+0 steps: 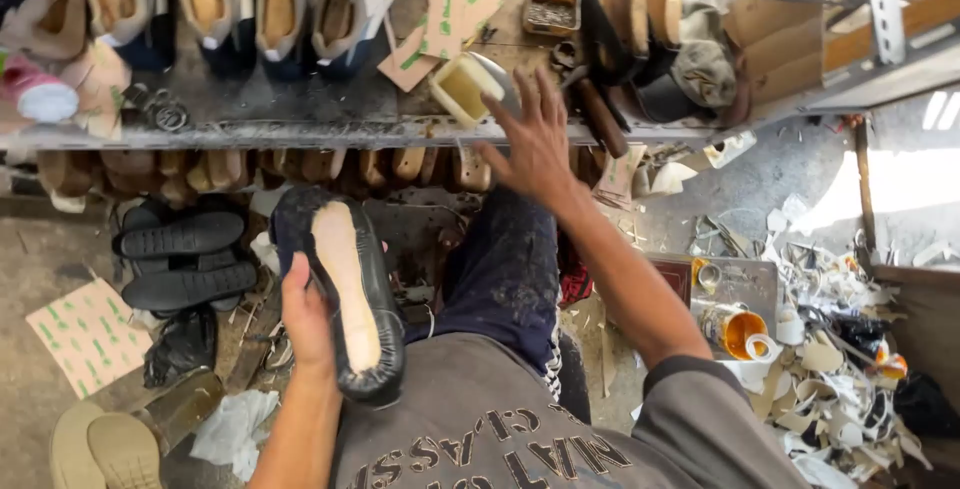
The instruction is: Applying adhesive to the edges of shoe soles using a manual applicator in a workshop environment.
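Head view, single frame. I see the left hand (305, 314) closed around a black shoe (345, 289) held sole-up over the lap, fingers wrapped along its left edge; the pale insole surface faces the camera and has no outsole on it. The right hand (535, 144) is stretched far to the metal shelf (300, 131), fingers spread wide and gripping nothing, its tips just at a small cream-coloured tub (465, 87) that sits on the shelf's edge. I cannot tell whether they touch it. Along the far left of the shelf stands a row of unfinished shoe uppers (270, 9). Loose black outsoles (180, 259) lie stacked on the floor at left, well apart from the held shoe. Judgement: bottom of the shoe is bare, so sole attachment appears not yet done. Offcuts (830, 369) litter the floor at right.
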